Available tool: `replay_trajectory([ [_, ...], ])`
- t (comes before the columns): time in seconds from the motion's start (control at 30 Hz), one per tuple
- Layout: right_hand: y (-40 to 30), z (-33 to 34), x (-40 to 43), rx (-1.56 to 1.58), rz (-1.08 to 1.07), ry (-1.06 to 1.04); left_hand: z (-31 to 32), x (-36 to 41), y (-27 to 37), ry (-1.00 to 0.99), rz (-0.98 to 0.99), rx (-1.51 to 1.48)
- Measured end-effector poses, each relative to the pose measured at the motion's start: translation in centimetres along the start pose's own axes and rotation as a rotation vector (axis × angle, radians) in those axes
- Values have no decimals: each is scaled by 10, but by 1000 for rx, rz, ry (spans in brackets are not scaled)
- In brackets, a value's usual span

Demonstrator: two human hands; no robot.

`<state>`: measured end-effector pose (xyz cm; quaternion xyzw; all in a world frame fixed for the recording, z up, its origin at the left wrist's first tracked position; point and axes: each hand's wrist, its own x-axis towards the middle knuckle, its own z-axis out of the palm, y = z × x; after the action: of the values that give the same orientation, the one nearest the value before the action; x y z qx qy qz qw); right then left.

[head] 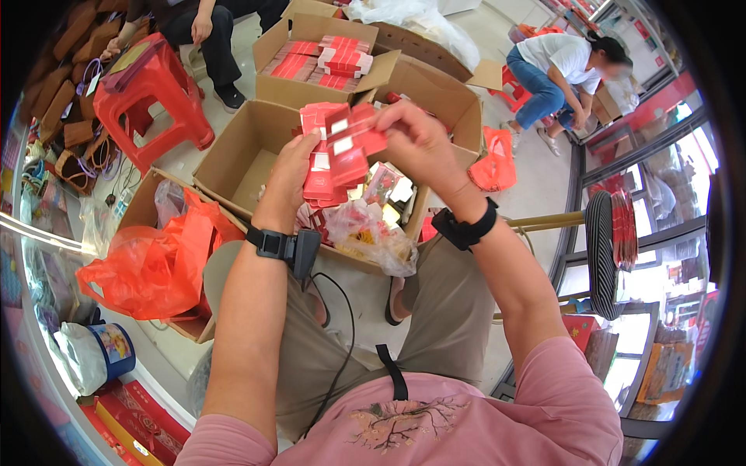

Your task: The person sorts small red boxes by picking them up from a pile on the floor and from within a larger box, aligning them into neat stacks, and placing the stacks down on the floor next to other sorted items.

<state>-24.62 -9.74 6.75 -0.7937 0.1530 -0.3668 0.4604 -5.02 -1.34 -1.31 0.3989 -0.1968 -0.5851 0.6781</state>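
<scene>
My left hand (287, 172) grips a fanned stack of flat red cardboard packets (317, 185), its thumb lying over their edge. At the stack's upper right, my right hand (424, 144) pinches red packets (367, 138) between thumb and fingers. Two of the packets by it show white patches. Both hands are raised over an open cardboard box (240, 148) between my knees. Below the hands, a clear plastic bag (373, 233) with yellow and white contents lies among loose papers and red pieces. Whether the right-hand packets are joined to the stack cannot be made out.
Behind stands a carton (291, 93) of bundled red packets (345, 61). An orange-red plastic bag (154, 265) fills a box at left, near a red plastic stool (152, 96). Two people sit nearby, one at right (562, 70). A red bag (495, 162) lies on the floor.
</scene>
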Motion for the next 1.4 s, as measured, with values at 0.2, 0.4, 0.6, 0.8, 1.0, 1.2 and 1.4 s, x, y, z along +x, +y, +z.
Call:
replay_trajectory([
  [0.2,17,8,-21,-470,-144,-5,32,-12,-1,-125,38,-12],
  [0.4,27,16,-39,473,462,263,51,-21,0,-148,105,44],
  [0.6,11,34,-70,764,510,354,102,-35,-30,-23,316,476],
  [0.8,-7,7,-104,711,505,361,120,-43,-39,-269,384,569],
  [1.0,-60,-64,-141,585,482,401,185,-67,-32,-419,168,412],
  [1.2,-134,-127,-185,342,469,375,237,-82,-21,-716,-106,338],
  [1.4,-242,-275,-229,-874,-1,499,273,-87,-40,-723,-96,449],
])
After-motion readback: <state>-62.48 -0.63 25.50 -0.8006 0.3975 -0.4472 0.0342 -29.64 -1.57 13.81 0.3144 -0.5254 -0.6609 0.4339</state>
